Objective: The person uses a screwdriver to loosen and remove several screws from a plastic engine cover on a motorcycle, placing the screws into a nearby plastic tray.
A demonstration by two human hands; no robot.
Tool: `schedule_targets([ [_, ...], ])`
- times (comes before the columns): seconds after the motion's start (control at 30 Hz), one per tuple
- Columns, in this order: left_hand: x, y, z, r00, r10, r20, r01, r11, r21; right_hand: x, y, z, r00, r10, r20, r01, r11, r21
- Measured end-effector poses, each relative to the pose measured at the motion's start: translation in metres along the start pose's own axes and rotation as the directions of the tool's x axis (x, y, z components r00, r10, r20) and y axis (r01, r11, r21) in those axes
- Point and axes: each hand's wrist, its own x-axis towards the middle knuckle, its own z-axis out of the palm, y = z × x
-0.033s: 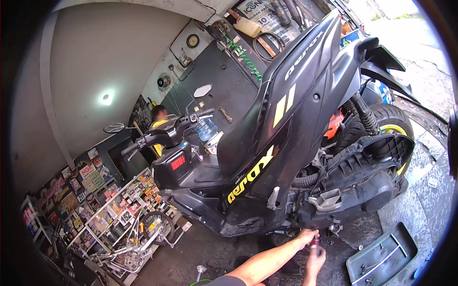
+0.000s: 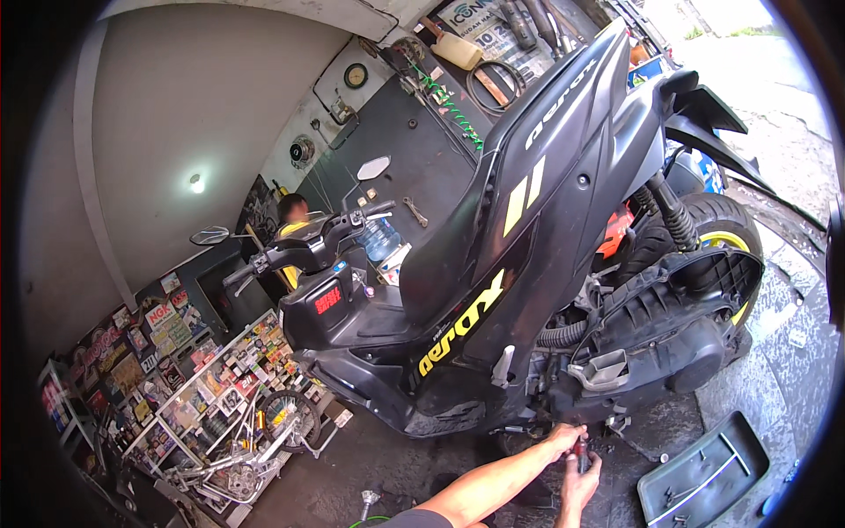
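Note:
A black scooter (image 2: 563, 202) with yellow stripes and lettering fills the middle and right. Low on its side, my left hand (image 2: 565, 442) reaches under the engine casing (image 2: 647, 365), fingers pinched together against its lower edge. What those fingertips hold is too small to make out. Just below, my right hand (image 2: 578, 484) is closed around the handle of a red-and-black screwdriver (image 2: 580, 451), held roughly upright. Its tip is hidden by my left fingers and the casing.
A dark tray (image 2: 653, 487) on the floor holds a long T-handle wrench (image 2: 709, 478) and small bolts. A hose (image 2: 635, 443) lies beside it. Leftward stand a bare motorcycle frame (image 2: 233, 471) and a stocked display case (image 2: 220, 387). Someone in yellow (image 2: 292, 216) is beyond the scooter.
My right fingers have shifted slightly around the screwdriver handle, showing more of its dark lower part. My left hand stays almost in place.

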Motion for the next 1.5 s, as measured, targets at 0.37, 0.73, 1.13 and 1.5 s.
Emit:
schedule_targets([
  [0.37,-0.067,0.059,-0.03,0.963,0.192,0.19,-0.27,0.72,0.64,0.025,0.016,-0.016,0.687,0.395,0.609,-0.723,0.452,0.522],
  [0.73,-0.33,0.137,0.003,0.782,0.435,0.445,-0.576,0.777,0.254,-0.008,-0.005,-0.001,0.971,-0.238,0.015,0.229,0.913,-0.338],
  [1.13,-0.314,0.118,0.0,0.589,0.674,0.446,-0.804,0.543,0.242,0.034,0.019,-0.012,0.735,0.506,0.452,-0.673,0.624,0.396],
  [1.5,-0.296,0.117,0.021,0.52,0.624,0.583,-0.805,0.585,0.092,0.003,0.015,0.001,0.959,-0.281,-0.028,0.254,0.901,-0.353],
])
